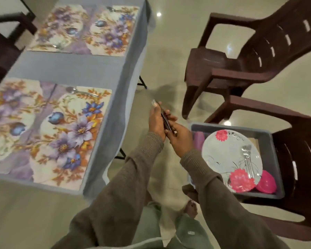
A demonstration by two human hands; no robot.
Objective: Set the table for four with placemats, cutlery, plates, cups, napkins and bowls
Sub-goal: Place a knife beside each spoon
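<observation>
Both my hands hold a bundle of metal cutlery in the air between the table and a grey bin. My left hand grips its upper part and my right hand grips its lower end. Floral placemats lie on the grey tablecloth, a near one and a far one. A spoon lies on the near placemat and another spoon on the far one. The grey bin holds white plates with pink flowers, forks and a pink bowl.
The bin sits on the seat of a brown plastic chair. A second brown chair stands behind it, to the right of the table. Dark furniture stands at the table's far left. The glossy tiled floor runs between table and chairs.
</observation>
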